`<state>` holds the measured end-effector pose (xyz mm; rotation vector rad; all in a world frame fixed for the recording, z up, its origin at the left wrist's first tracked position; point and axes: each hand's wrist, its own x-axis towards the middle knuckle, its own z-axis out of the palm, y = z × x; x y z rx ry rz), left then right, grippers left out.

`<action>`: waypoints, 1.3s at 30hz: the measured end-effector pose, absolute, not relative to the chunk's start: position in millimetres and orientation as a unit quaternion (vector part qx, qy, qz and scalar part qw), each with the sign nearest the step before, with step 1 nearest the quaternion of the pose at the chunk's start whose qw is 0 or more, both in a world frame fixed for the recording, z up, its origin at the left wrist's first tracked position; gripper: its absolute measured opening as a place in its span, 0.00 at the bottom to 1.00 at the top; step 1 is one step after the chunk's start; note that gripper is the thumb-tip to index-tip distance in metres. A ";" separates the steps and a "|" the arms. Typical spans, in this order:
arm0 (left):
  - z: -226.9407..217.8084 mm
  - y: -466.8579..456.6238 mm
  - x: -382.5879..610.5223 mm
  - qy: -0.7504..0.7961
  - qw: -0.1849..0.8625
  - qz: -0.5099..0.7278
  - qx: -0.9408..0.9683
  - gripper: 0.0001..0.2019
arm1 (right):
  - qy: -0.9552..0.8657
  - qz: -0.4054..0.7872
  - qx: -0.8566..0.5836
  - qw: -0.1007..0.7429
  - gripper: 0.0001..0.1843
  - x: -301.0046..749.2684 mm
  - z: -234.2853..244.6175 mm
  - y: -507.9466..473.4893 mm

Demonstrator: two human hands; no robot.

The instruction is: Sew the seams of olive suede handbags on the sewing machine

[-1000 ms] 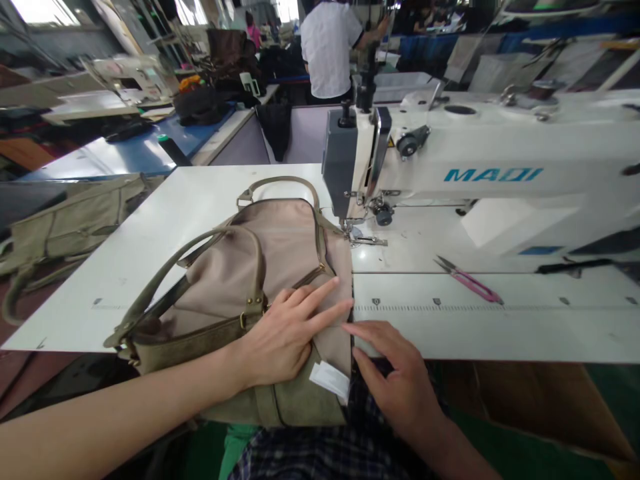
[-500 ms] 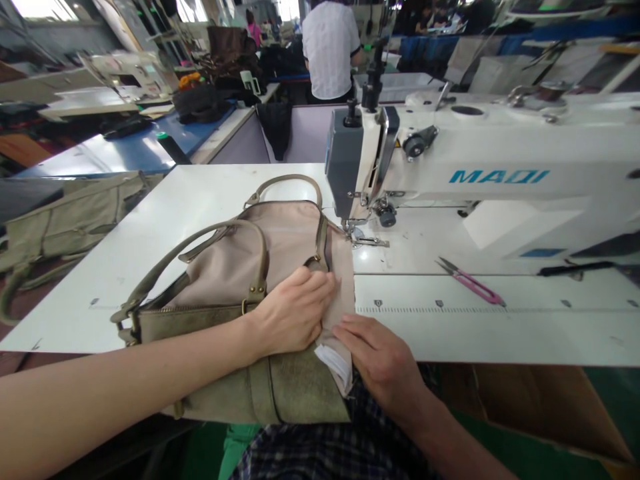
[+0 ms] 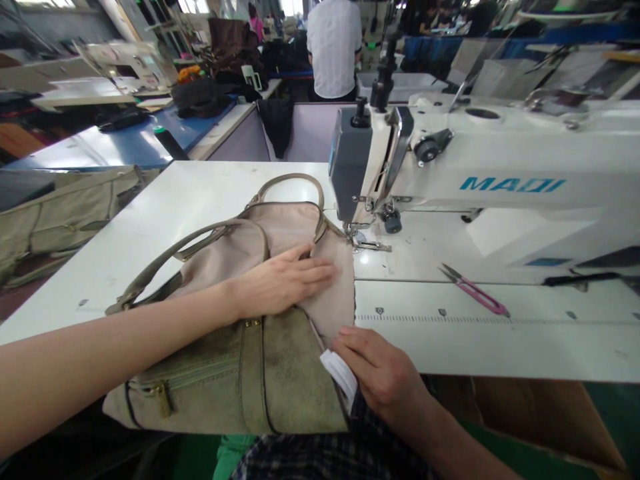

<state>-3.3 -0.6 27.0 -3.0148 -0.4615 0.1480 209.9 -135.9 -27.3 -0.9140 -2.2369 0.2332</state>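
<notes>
An olive-green handbag (image 3: 295, 360) with a pinkish-beige lining (image 3: 334, 300) lies on the white sewing table, its front hanging over the near edge. My left hand (image 3: 293, 277) rests flat on the lining with fingers stretched out to the right. Lower down, my right hand (image 3: 377, 363) pinches the lining's edge, thumb and fingers closed on it, beside a folded white label (image 3: 341, 377). The lining's far edge lies by the presser foot (image 3: 350, 233) of the sewing machine (image 3: 500, 167). Two handles (image 3: 200, 243) loop up from the bag.
Pink-handled thread snips (image 3: 475, 291) lie on the table to the right. Another olive bag (image 3: 65, 213) is at the left. A dark thread cone (image 3: 170, 142) stands behind it. Further back are a second sewing machine (image 3: 130, 67) and a person in a white shirt (image 3: 334, 50).
My left hand has let go of its gathered hold near the zipper and flattened out on the lining, slightly higher. More of the bag's front and its zipped pocket shows. My right hand stays at the edge.
</notes>
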 end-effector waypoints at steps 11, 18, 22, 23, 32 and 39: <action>23.6 0.6 11.9 -0.173 -0.029 0.043 -0.984 0.24 | -0.889 0.064 -0.327 0.315 0.19 227.1 -23.4 -118.9; 31.6 20.2 10.5 -0.146 -0.110 0.022 -0.983 0.26 | -0.893 -0.004 -0.330 0.306 0.18 234.5 -23.6 -99.4; 43.2 39.3 12.4 -0.162 -0.138 0.081 -0.974 0.29 | -0.892 -0.027 -0.332 0.305 0.19 228.8 -26.1 -88.6; 44.9 44.1 13.0 -0.161 -0.136 0.094 -0.973 0.29 | -0.888 -0.034 -0.336 0.313 0.19 227.0 -27.1 -85.1; 44.0 78.2 8.7 -0.182 -0.086 0.088 -0.976 0.25 | -0.901 -0.018 -0.315 0.296 0.17 234.0 -34.0 -45.1; 55.8 51.5 -7.0 -0.240 -0.034 0.022 -0.970 0.13 | -0.899 -0.057 -0.324 0.288 0.15 230.6 -32.6 -27.3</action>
